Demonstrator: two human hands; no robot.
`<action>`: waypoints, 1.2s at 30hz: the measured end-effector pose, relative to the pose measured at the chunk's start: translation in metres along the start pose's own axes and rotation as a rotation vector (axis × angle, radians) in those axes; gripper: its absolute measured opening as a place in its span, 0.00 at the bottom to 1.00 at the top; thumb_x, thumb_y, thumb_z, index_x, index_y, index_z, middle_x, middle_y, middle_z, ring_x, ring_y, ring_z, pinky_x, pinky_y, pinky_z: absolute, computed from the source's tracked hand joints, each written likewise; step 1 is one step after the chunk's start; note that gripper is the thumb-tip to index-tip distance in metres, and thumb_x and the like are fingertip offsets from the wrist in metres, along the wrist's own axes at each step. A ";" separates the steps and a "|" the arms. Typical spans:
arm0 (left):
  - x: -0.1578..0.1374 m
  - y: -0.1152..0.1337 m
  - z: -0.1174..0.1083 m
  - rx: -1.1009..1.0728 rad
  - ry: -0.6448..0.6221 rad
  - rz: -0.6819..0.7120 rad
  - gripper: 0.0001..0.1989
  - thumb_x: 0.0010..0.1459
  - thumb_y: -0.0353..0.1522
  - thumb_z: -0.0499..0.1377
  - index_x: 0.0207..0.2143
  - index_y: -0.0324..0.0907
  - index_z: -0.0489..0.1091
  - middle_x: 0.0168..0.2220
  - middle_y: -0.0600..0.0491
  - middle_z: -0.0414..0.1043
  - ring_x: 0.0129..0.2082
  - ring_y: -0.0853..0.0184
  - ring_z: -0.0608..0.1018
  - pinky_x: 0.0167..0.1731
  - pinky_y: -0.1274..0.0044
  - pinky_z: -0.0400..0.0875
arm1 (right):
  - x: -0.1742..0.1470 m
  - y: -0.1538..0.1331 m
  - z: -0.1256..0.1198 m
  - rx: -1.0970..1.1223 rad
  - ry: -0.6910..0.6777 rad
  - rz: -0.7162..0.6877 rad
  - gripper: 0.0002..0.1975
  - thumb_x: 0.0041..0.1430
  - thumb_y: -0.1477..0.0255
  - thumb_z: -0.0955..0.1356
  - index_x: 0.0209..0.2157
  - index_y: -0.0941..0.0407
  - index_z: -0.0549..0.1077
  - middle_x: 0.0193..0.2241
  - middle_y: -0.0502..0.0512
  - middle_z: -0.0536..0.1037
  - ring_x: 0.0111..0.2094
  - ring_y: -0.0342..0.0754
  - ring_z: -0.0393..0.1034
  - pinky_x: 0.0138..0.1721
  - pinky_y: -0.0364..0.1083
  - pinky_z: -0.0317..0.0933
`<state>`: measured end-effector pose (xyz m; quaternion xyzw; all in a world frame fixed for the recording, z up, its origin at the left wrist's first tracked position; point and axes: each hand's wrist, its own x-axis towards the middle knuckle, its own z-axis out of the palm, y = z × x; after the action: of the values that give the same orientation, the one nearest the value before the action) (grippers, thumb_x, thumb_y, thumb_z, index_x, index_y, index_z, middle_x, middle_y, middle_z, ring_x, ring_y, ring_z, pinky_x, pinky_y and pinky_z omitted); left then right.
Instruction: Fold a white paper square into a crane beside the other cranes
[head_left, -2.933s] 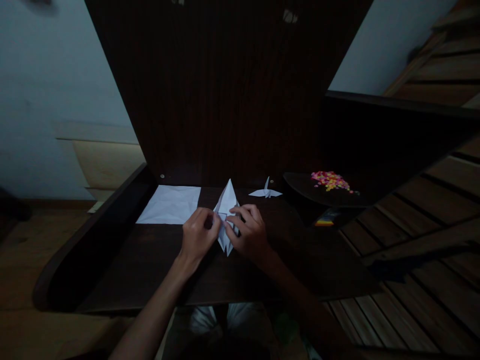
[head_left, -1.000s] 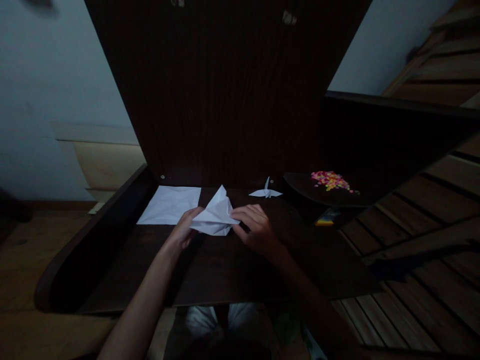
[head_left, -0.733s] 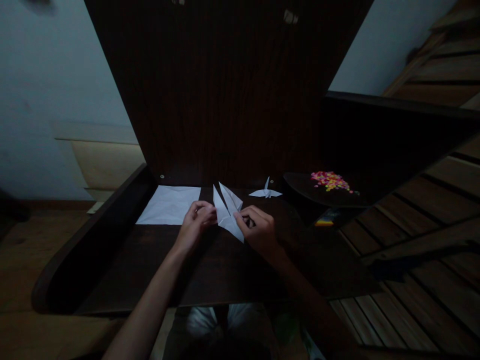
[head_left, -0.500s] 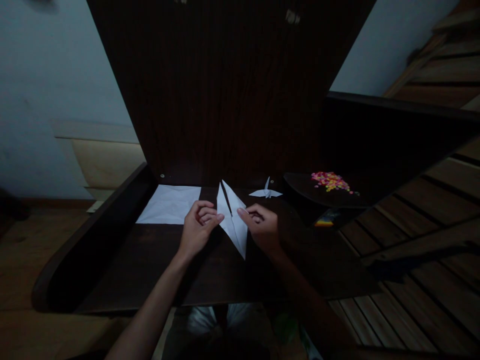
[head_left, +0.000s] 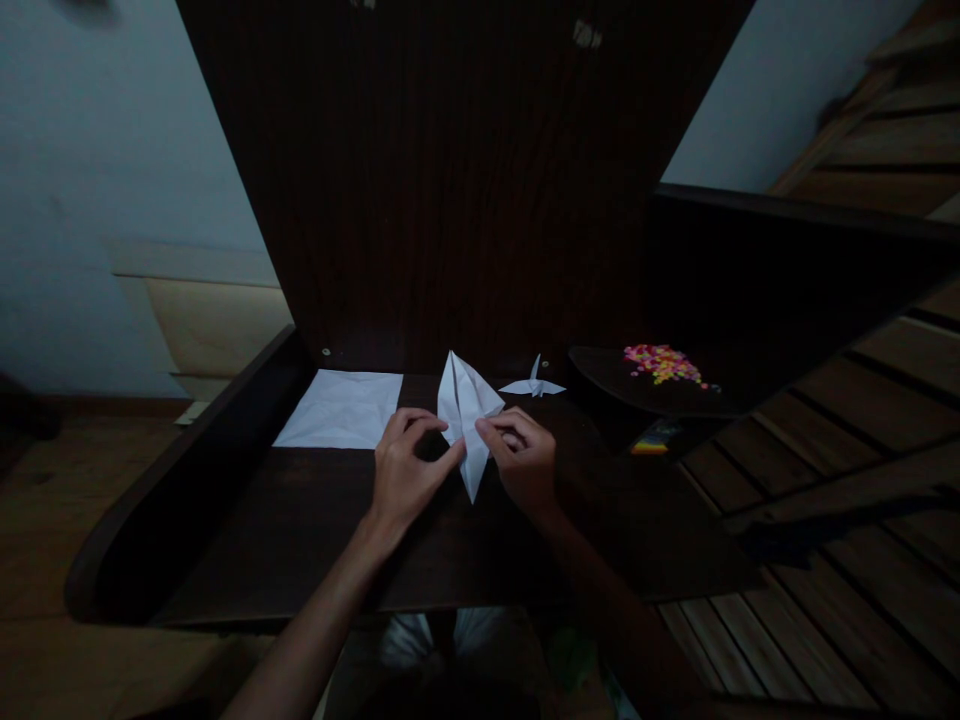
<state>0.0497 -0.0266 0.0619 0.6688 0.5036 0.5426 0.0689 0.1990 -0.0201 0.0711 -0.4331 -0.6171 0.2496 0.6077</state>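
Observation:
A white folded origami paper point(head_left: 466, 400), diamond-shaped with a long point toward me, is held between both hands above the dark desk. My left hand point(head_left: 409, 455) pinches its left edge, the thumb lying on the lower middle of the paper. On the other side, my right hand point(head_left: 525, 455) grips the right edge between thumb and curled fingers. Just beyond the right hand stands a finished white paper crane point(head_left: 534, 387). To the left of my left hand lies a flat, creased white sheet point(head_left: 341, 408).
A heap of small colourful pieces point(head_left: 661, 364) sits on a rounded dark shelf point(head_left: 600, 372) at the right. The desk point(head_left: 300, 540) has a raised left side edge point(head_left: 180, 480) and a tall dark back panel point(head_left: 465, 200). Wooden slats point(head_left: 847, 560) show at the right.
The folded paper's open slit between its two upper points has closed up, and its upper layers now spread wider. My left thumb has moved right, onto the paper's middle.

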 end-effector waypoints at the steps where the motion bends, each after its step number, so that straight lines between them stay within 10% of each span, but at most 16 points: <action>1: 0.000 0.000 0.000 0.008 -0.007 0.002 0.08 0.50 0.35 0.63 0.32 0.42 0.74 0.35 0.51 0.71 0.37 0.64 0.74 0.38 0.73 0.70 | 0.000 -0.001 0.000 -0.009 -0.006 -0.011 0.06 0.54 0.69 0.69 0.25 0.56 0.74 0.24 0.51 0.72 0.24 0.43 0.66 0.21 0.41 0.60; 15: -0.001 -0.010 0.003 0.172 0.030 0.016 0.06 0.57 0.33 0.56 0.29 0.41 0.70 0.28 0.51 0.74 0.29 0.66 0.75 0.33 0.76 0.68 | -0.005 -0.001 0.004 -0.228 -0.072 -0.237 0.07 0.58 0.70 0.67 0.27 0.55 0.75 0.24 0.52 0.74 0.25 0.44 0.68 0.29 0.44 0.63; 36: -0.010 -0.014 0.012 0.272 -0.014 0.191 0.06 0.61 0.30 0.53 0.38 0.39 0.68 0.37 0.45 0.76 0.37 0.64 0.78 0.37 0.76 0.71 | 0.005 0.022 0.013 -0.820 -0.022 -0.144 0.16 0.52 0.64 0.70 0.18 0.54 0.64 0.22 0.50 0.65 0.24 0.44 0.61 0.25 0.44 0.52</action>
<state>0.0517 -0.0216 0.0416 0.7205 0.5061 0.4688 -0.0708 0.1923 -0.0016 0.0537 -0.5923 -0.7006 -0.0553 0.3941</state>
